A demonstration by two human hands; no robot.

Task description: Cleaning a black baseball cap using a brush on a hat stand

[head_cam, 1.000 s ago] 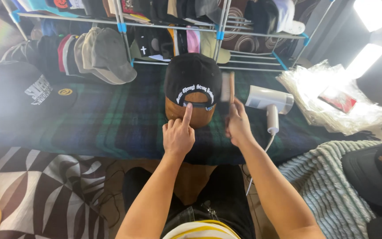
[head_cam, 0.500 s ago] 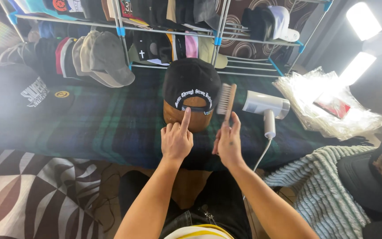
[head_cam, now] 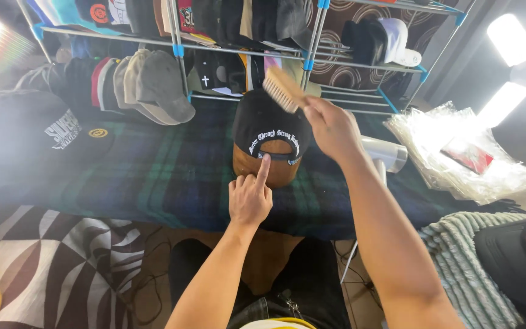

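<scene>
The black baseball cap with white embroidered lettering across its back (head_cam: 269, 125) sits on a rounded tan-brown form (head_cam: 263, 167), and that form stands on the tabletop covered with a dark green and blue plaid cloth (head_cam: 153, 176), just in front of you and near the middle of the view. The cap's back opening and strap face you.

Your left hand (head_cam: 249, 198) rests low at the back of the cap: its index finger is stretched out straight and its tip presses on the strap at the opening, while the other fingers (head_cam: 238, 186) are curled in toward the palm, holding nothing.

Your right hand (head_cam: 331, 125) is raised above and to the right of the cap. Its fingers are clamped on a pale wooden brush with light bristles (head_cam: 282, 88), which is tilted and hangs over the crown of the cap; you cannot tell from this view whether the bristles touch the fabric.

Just right of the cap, partly hidden behind your right forearm, lies a white hair dryer (head_cam: 388, 155) on the plaid cloth. Farther right is a heap of clear plastic bags (head_cam: 458, 158). Behind the cap stands a metal wire rack with blue joints (head_cam: 312, 36), filled with many caps. A row of grey and tan caps (head_cam: 147, 85) lies to the left.
</scene>
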